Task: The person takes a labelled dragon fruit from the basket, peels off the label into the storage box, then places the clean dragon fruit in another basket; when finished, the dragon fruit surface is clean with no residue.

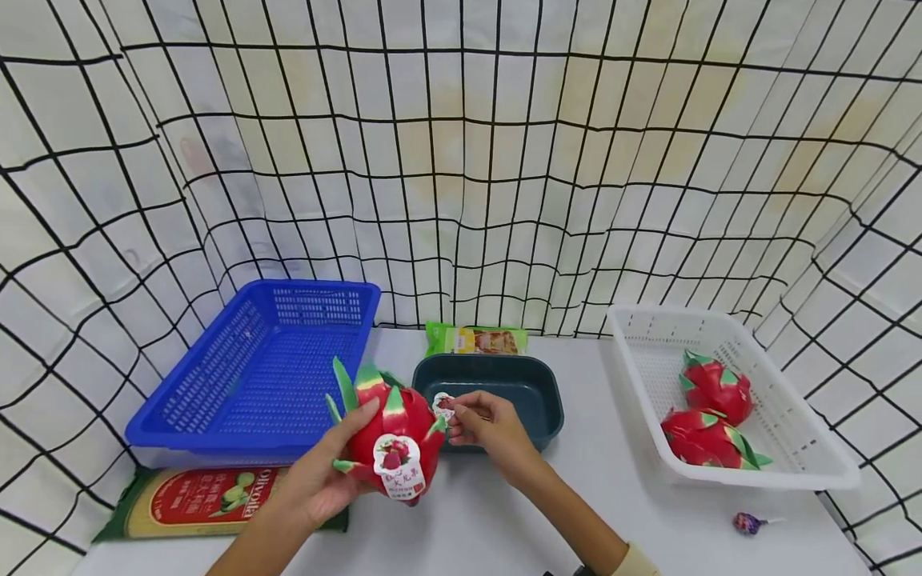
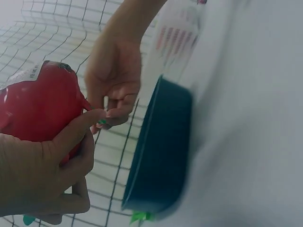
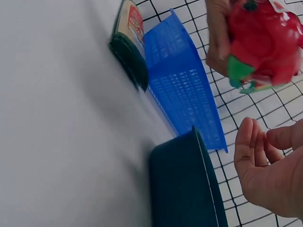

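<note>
My left hand point(image 1: 327, 476) grips a red dragon fruit point(image 1: 367, 424) with green-tipped scales, held up over the table in front of the dark teal basin point(image 1: 543, 384). A white label sticker point(image 1: 398, 468) with a fruit picture is on its near side. Just right of the fruit, my right hand point(image 1: 490, 424) pinches a second small picture sticker point(image 1: 442, 406) between thumb and fingers. In the left wrist view the right hand point(image 2: 116, 80) is close beside the fruit point(image 2: 42, 104), a thin white edge showing at its fingertips. The right wrist view shows the right hand point(image 3: 272, 165) with curled fingers below the fruit.
A blue basket point(image 1: 252, 384) stands at left, behind a pasta-like bag point(image 1: 209, 500) labelled Olivoilà. On the right, a white basket point(image 1: 641, 384) holds two more dragon fruits point(image 1: 709, 436). A wrapped lollipop point(image 1: 749, 523) lies before it. Behind the basin is a green packet point(image 1: 475, 340); black netting surrounds the table.
</note>
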A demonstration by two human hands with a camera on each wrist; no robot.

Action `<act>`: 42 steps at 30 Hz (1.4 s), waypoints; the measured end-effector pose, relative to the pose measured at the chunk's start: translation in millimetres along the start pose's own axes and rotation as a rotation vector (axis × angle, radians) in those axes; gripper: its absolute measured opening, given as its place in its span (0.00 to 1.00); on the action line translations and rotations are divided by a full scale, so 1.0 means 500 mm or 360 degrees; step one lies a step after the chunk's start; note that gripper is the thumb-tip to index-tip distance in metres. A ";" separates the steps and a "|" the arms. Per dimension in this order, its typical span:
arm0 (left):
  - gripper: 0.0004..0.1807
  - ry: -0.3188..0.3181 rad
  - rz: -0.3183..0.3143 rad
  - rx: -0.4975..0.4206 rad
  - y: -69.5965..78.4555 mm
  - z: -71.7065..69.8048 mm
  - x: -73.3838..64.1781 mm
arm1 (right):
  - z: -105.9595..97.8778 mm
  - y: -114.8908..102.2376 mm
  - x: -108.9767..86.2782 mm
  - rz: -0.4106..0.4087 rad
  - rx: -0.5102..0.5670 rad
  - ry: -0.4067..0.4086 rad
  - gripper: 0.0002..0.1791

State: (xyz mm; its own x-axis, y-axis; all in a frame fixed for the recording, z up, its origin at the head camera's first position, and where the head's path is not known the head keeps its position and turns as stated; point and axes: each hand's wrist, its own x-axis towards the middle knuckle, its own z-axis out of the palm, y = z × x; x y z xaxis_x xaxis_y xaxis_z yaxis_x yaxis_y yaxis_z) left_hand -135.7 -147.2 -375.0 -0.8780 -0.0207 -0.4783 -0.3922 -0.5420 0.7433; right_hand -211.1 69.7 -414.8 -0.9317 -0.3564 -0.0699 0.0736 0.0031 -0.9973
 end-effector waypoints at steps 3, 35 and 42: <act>0.53 0.0004 -0.0082 -0.0012 -0.030 -0.002 -0.009 | -0.020 -0.001 -0.018 -0.0033 -0.0072 0.0016 0.19; 0.54 -0.0502 -0.0497 -0.0027 -0.183 0.034 0.057 | -0.107 0.020 -0.121 -0.0092 -0.0880 -0.0204 0.09; 0.56 -0.0477 -0.0521 -0.0002 -0.183 0.036 0.063 | -0.103 0.019 -0.121 -0.0080 -0.0869 -0.0210 0.09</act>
State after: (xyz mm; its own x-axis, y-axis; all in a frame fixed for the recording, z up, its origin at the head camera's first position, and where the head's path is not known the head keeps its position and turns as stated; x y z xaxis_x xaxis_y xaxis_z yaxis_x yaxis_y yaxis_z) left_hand -132.4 -83.4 -449.5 -0.7486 0.3966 -0.5314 -0.6625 -0.4803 0.5748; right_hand -172.2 139.5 -421.3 -0.8743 -0.4824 -0.0537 -0.1969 0.4536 -0.8692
